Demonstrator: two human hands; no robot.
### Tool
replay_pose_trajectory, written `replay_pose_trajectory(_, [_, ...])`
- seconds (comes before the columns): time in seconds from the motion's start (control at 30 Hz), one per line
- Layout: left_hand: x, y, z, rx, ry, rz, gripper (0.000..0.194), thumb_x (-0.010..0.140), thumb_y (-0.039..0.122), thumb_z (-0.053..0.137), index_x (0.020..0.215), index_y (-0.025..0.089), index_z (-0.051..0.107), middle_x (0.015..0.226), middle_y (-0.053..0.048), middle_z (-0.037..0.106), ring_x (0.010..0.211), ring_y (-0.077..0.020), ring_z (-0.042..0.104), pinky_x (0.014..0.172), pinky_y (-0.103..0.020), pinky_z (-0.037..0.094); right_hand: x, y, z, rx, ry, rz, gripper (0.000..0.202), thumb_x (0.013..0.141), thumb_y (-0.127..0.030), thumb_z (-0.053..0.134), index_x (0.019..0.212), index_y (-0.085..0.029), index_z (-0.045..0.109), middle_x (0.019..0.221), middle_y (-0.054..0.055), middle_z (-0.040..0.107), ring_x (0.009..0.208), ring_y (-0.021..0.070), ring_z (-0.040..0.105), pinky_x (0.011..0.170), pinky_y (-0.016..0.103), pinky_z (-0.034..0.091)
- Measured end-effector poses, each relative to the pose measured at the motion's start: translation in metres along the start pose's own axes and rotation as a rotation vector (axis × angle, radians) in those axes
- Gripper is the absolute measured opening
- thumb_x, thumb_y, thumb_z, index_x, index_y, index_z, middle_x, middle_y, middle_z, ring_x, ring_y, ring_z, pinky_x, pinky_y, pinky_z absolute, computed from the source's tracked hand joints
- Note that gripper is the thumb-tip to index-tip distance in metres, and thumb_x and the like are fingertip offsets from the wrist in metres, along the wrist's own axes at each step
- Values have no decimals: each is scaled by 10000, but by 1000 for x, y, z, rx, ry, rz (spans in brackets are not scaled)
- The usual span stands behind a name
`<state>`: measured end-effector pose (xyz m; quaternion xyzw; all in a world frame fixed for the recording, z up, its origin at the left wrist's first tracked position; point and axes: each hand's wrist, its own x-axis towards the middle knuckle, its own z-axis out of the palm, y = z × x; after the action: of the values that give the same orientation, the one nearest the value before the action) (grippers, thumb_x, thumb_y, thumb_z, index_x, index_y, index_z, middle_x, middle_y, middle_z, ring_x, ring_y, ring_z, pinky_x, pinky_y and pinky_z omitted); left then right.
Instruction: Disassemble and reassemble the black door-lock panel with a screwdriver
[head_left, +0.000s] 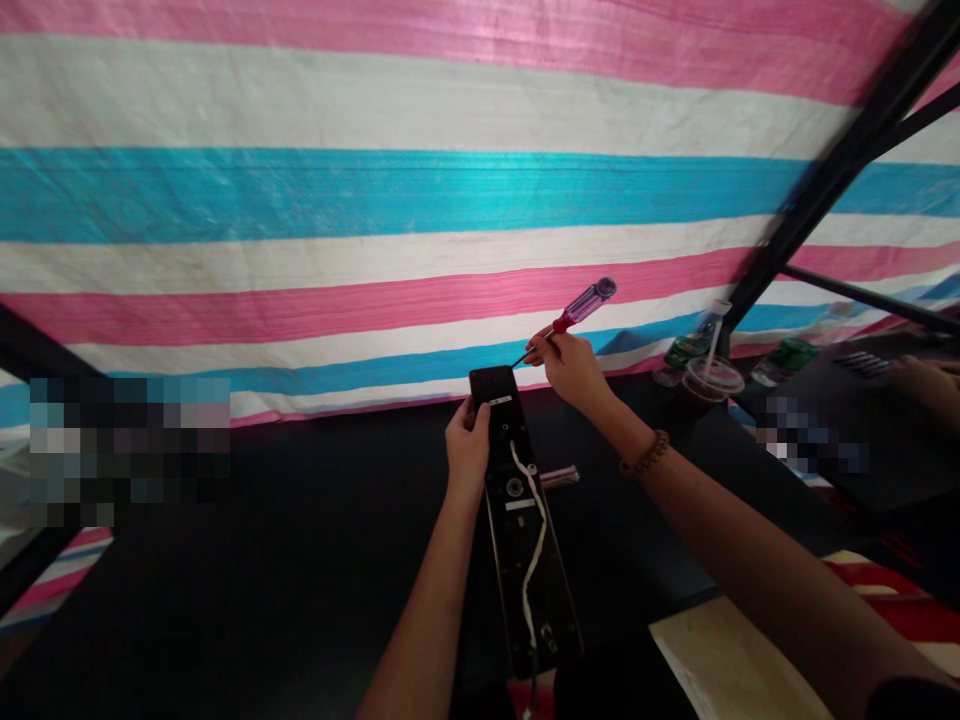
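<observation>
A long black panel [525, 520] with a white cable along its inside face stands tilted on the dark table, its far end raised. My left hand [466, 448] grips its left edge near the top. My right hand [571, 368], with a bead bracelet on the wrist, holds a screwdriver [576, 310] with a clear purple handle and red collar. The handle points up and right, and the thin shaft slants down toward the top right corner of the panel.
The dark table [262, 560] runs under a striped pink, white and blue tarp [375, 200]. A lidded cup with a straw [711, 372] and green-labelled bottles [684, 352] stand at the right. Another person's hand [926, 380] rests at the far right. A small purple object [559, 477] lies beside the panel.
</observation>
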<state>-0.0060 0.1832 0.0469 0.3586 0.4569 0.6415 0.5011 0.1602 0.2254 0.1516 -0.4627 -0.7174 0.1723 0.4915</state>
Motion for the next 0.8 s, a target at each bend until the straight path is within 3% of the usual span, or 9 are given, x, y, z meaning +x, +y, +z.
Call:
replay_pose_trajectory(0.33, [-3, 6, 1, 15, 4, -2, 529, 780, 398, 750, 1225, 117, 694, 986, -104, 787, 770, -194, 727, 663, -262, 547, -1, -7, -1, -91, -67, -67, 200, 1007, -248, 492, 859, -187, 610, 803, 74, 736, 741, 199, 746, 727, 290, 597])
replay_pose_trajectory(0.47, [-2, 5, 1, 23, 12, 5, 488, 801, 360, 734, 1223, 117, 695, 1035, -109, 787, 845, -202, 736, 703, -258, 557, 3, -12, 0, -138, -108, -101, 180, 984, -183, 497, 841, -187, 605, 782, 72, 723, 742, 204, 735, 734, 291, 588])
replay_pose_trajectory(0.8, [-2, 5, 2, 1, 26, -9, 427, 817, 312, 737, 1200, 126, 707, 1069, -116, 786, 947, -224, 742, 816, -305, 577, 3, -13, 0, -165, -108, -122, 195, 992, -188, 487, 848, -187, 617, 802, 72, 727, 752, 206, 730, 733, 294, 578])
